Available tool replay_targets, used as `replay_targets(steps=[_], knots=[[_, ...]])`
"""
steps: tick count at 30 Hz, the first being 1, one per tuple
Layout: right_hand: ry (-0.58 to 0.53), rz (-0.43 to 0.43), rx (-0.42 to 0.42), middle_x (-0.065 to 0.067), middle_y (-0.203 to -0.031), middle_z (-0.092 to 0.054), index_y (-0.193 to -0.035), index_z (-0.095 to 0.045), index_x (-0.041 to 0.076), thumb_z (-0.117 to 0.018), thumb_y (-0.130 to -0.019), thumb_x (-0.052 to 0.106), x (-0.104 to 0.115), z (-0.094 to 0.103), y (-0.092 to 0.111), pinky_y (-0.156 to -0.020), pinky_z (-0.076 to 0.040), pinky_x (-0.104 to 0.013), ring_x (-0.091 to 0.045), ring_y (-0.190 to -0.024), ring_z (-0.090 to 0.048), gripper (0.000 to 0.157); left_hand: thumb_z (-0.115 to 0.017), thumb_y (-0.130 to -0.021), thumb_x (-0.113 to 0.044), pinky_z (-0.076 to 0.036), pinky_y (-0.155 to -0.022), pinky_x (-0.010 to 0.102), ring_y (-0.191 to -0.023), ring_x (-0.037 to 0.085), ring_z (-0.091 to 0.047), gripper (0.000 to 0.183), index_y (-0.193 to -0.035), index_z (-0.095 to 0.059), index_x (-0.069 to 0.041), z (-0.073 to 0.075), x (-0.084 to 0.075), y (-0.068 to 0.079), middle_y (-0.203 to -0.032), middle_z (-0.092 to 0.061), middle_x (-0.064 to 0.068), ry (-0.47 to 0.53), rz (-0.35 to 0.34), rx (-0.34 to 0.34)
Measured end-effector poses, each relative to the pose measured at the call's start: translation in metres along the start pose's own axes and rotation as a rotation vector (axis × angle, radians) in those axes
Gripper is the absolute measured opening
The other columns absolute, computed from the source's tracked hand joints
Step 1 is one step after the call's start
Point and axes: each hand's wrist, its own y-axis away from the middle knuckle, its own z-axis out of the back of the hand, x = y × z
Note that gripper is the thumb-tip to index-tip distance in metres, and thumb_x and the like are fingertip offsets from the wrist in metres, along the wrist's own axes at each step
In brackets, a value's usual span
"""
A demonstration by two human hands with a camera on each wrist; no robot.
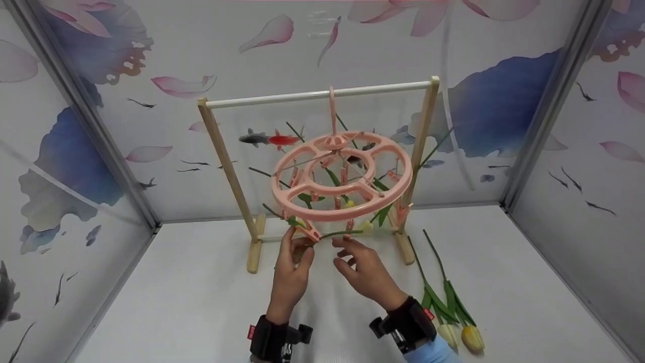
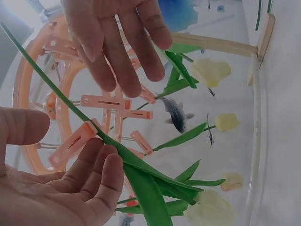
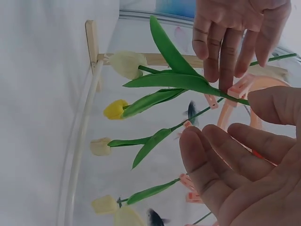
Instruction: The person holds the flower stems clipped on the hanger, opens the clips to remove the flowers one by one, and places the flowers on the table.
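A cream tulip [image 3: 127, 65] with green leaves hangs head down, its stem [image 2: 56, 89] in a pink clothes peg [image 2: 73, 143] at the near side of a round pink peg hanger [image 1: 347, 214]. My left hand [image 1: 289, 275] is at this peg, its fingertips against the stem and leaf base, the thumb standing apart. Just to the right, my right hand [image 1: 370, 272] has loosely bent, spread fingers with nothing between them, close to the stem's free end. Other tulips [image 3: 115, 109], yellow and cream, hang from pegs around the hanger.
The hanger hooks over a white rod [image 1: 282, 97] on a wooden-legged stand [image 1: 229, 171]. Two loose tulips [image 1: 472, 338] lie on the white table [image 1: 176, 302] at the right, by my right forearm. Patterned panels [image 1: 312, 45] enclose the back and sides.
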Motion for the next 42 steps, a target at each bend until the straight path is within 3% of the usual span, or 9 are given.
replay_targets(steps=[7, 11, 14, 18, 22, 26, 32, 42], knots=[[-0.017, 0.015, -0.017, -0.019, -0.134, -0.066, -0.149, -0.051, -0.003, -0.057, -0.107, 0.012, 0.008, -0.006, -0.007, -0.082, -0.059, -0.038, -0.029, -0.109, -0.070, 0.045, -0.054, -0.109, -0.015, -0.052, -0.085, 0.032, -0.103, 0.027, -0.064, 0.059, -0.158, -0.028, 0.004, -0.007, -0.008, -0.005, -0.116, -0.067, 0.016, -0.019, -0.015, 0.040], [-0.043, 0.002, -0.044, -0.011, -0.124, -0.072, -0.144, -0.059, 0.001, -0.052, -0.110, 0.019, 0.009, -0.004, -0.009, -0.076, -0.055, -0.031, -0.018, -0.091, -0.069, 0.039, -0.053, -0.110, -0.015, -0.058, -0.083, 0.038, -0.093, 0.029, -0.067, 0.056, -0.158, -0.031, 0.003, -0.011, -0.012, -0.009, -0.106, -0.068, 0.016, -0.010, -0.046, 0.082], [-0.060, 0.011, -0.054, -0.010, -0.122, -0.073, -0.140, -0.063, 0.003, -0.050, -0.111, 0.020, 0.008, -0.001, -0.008, -0.076, -0.054, -0.030, -0.017, -0.089, -0.069, 0.036, -0.052, -0.110, -0.014, -0.059, -0.083, 0.044, -0.092, 0.032, -0.069, 0.052, -0.156, -0.037, 0.003, -0.013, -0.014, -0.012, -0.102, -0.068, 0.016, -0.018, -0.055, 0.110], [-0.068, 0.044, -0.047, -0.011, -0.122, -0.073, -0.137, -0.064, 0.003, -0.050, -0.111, 0.017, 0.005, 0.005, -0.007, -0.081, -0.057, -0.033, -0.021, -0.101, -0.072, 0.033, -0.052, -0.110, -0.013, -0.059, -0.076, 0.041, -0.087, 0.033, -0.070, 0.044, -0.150, -0.045, 0.005, -0.011, -0.018, -0.016, -0.098, -0.069, 0.017, -0.034, -0.057, 0.154], [-0.083, 0.044, -0.036, -0.011, -0.112, -0.075, -0.133, -0.066, 0.003, -0.048, -0.111, 0.016, 0.004, 0.010, -0.007, -0.083, -0.058, -0.034, -0.021, -0.096, -0.072, 0.031, -0.053, -0.110, -0.017, -0.059, -0.075, 0.039, -0.087, 0.035, -0.069, 0.040, -0.143, -0.052, 0.004, -0.008, -0.020, -0.021, -0.102, -0.069, 0.018, -0.061, -0.040, 0.179], [-0.109, 0.048, -0.025, -0.009, -0.106, -0.074, -0.131, -0.066, 0.003, -0.051, -0.110, 0.015, 0.003, 0.014, -0.005, -0.081, -0.057, -0.033, -0.021, -0.093, -0.071, 0.028, -0.055, -0.109, -0.020, -0.057, -0.076, 0.033, -0.093, 0.036, -0.068, 0.037, -0.138, -0.058, 0.003, -0.006, -0.022, -0.023, -0.110, -0.068, 0.015, -0.058, -0.012, 0.172], [-0.121, 0.065, -0.016, -0.008, -0.108, -0.073, -0.133, -0.063, 0.002, -0.062, -0.105, 0.012, -0.002, 0.015, 0.002, -0.078, -0.059, -0.034, -0.023, -0.093, -0.072, 0.030, -0.058, -0.108, -0.020, -0.054, -0.082, 0.030, -0.100, 0.032, -0.067, 0.033, -0.133, -0.062, 0.001, -0.008, -0.025, -0.020, -0.115, -0.069, 0.015, 0.051, 0.035, 0.144], [-0.124, -0.017, -0.056, -0.004, -0.099, -0.073, -0.117, -0.072, 0.006, -0.064, -0.104, 0.014, -0.010, 0.011, 0.015, -0.080, -0.059, -0.033, -0.019, -0.089, -0.071, 0.017, -0.063, -0.105, -0.016, -0.057, -0.081, 0.029, -0.096, 0.025, -0.069, 0.030, -0.125, -0.064, 0.006, -0.016, -0.022, -0.016, -0.112, -0.072, 0.015, 0.127, 0.056, 0.085]])
